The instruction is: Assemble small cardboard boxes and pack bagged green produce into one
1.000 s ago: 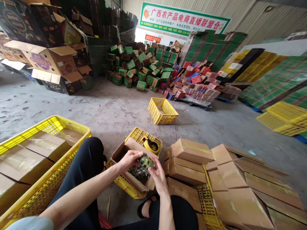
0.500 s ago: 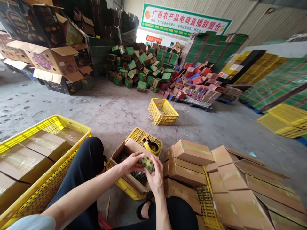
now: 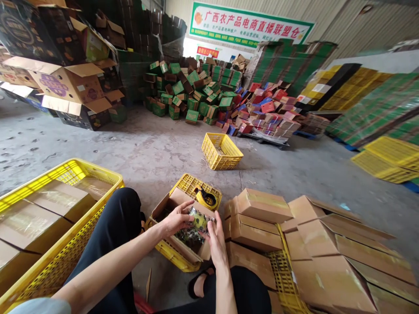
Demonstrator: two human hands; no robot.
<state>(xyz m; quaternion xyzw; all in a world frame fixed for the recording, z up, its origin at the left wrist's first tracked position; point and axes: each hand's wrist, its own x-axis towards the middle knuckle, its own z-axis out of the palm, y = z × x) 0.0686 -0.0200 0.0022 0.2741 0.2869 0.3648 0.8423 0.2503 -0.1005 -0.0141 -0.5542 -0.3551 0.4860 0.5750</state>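
Between my two hands is a yellow-green fruit in a clear wrapper with dark spots (image 3: 199, 220); its exact kind I cannot make out. My left hand (image 3: 177, 221) grips the wrapper's left end with thumb and fingers. At its right end, my right hand (image 3: 214, 235) pinches it. Below them an open cardboard box (image 3: 188, 252) holds several wrapped things, partly hidden by my hands. That box rests on an upturned yellow crate (image 3: 176, 258). Just beyond my hands, a yellow-and-black tape dispenser (image 3: 205, 197) lies on the crate.
To my left stands a large yellow crate (image 3: 81, 226) with taped cartons. Closed cartons (image 3: 262, 205) are stacked on my right. A yellow basket (image 3: 222, 152) sits on the floor ahead, with a heap of green boxes (image 3: 193, 104) farther back.
My hands have drawn slightly apart, and the wrapped fruit between them has turned, showing more of its wrapper. The camera view has shifted a little.
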